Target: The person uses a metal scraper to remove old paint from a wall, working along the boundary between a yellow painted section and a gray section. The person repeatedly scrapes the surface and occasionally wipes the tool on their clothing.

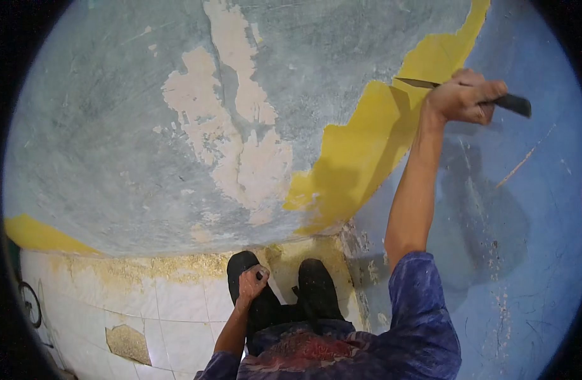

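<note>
My right hand (463, 98) is raised at the upper right, closed around the black handle of a scraper (515, 105). The scraper's thin metal blade points left, and its tip meets the ragged border between the yellow paint (355, 135) and the grey-green wall surface (105, 123). Low in the picture, by my left knee, my left hand (253, 283) is curled around a small dark object (259, 275). Only the rounded end of that object shows, so its kind cannot be told.
Pale bare patches (210, 102) and a crack mark the wall ahead. A blue wall (509, 228) meets it at a corner close on my right. Flakes and dust (177, 266) line the floor's edge. One white floor tile has a broken hole (128, 343). A wheel (30, 304) stands far left.
</note>
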Available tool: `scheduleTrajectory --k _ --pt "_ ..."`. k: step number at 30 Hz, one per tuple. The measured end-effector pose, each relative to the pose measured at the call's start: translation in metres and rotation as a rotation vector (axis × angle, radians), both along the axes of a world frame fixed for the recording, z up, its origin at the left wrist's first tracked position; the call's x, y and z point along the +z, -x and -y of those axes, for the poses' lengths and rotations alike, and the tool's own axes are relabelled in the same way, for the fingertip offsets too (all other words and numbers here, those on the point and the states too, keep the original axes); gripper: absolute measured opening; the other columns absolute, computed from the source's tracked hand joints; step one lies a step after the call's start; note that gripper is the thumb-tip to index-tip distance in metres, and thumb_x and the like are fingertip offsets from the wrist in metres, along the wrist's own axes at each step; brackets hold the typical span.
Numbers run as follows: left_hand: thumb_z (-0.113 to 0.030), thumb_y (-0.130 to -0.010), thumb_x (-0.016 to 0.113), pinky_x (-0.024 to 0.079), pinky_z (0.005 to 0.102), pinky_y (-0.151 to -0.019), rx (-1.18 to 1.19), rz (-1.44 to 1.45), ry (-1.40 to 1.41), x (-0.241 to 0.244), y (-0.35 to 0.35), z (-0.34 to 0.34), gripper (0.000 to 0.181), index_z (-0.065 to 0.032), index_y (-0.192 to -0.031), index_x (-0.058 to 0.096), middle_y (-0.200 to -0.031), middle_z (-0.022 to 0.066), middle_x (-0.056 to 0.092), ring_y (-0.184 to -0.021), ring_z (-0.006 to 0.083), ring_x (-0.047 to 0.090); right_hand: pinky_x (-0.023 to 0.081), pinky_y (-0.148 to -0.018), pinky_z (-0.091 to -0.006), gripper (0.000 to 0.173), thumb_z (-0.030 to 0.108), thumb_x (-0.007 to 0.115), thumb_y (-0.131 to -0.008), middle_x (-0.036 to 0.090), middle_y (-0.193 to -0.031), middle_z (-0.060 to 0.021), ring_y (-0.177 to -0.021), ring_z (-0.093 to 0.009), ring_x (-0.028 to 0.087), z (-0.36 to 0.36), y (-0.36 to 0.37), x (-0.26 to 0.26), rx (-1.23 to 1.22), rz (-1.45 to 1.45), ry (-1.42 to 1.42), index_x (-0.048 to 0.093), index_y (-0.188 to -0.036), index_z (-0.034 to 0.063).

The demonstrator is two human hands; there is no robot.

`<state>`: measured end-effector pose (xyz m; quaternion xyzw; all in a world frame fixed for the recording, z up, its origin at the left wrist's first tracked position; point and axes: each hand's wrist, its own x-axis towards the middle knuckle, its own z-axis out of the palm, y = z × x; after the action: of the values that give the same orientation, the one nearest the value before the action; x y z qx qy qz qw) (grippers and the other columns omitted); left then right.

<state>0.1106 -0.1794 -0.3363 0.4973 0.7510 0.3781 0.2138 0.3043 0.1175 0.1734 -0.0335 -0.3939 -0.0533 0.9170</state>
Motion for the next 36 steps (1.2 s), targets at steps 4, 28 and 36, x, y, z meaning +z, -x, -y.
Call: scheduleTrajectory --k 4,28,36 --pt "-0.022 -0.081 0.064 0.052 0.0405 -0.064 -0.026 0.041 0.01 -0.007 0.005 -0.007 0.015 -0.008 -0.083 0.068 -0.083 0.0143 0.069 -0.071 0.0321 0.067 0.031 -0.041 -0.0273 0.069 0.048 0.042 -0.101 0.034 -0.041 0.0031 -0.039 -0.01 0.034 -0.026 0.012 0.003 -0.244 0.085 0.044 0.03 -0.043 0.0119" --pt "-0.022 -0.08 0.066 0.054 0.0382 -0.064 -0.023 -0.017 -0.053 -0.005 0.004 -0.008 0.014 -0.0078 -0.081 0.069 -0.076 0.0135 0.068 -0.067 0.0289 0.068 0.03 -0.043 -0.0265 0.061 0.04 0.043 -0.102 0.036 -0.043 0.0029 -0.041 -0.009 0.035 -0.023 0.015 -0.012 -0.194 0.05 0.034 0.035 -0.049 0.0101" --pt "-0.022 -0.08 0.067 0.054 0.0372 -0.062 -0.028 -0.127 -0.039 -0.003 0.003 -0.008 0.015 -0.0066 -0.081 0.069 -0.074 0.0132 0.069 -0.066 0.0274 0.069 0.028 -0.041 -0.0253 0.063 0.045 0.041 -0.101 0.035 -0.042 0.0029 -0.039 -0.01 0.034 -0.005 0.02 -0.007 -0.03 0.009 0.085 0.033 -0.049 0.0104"
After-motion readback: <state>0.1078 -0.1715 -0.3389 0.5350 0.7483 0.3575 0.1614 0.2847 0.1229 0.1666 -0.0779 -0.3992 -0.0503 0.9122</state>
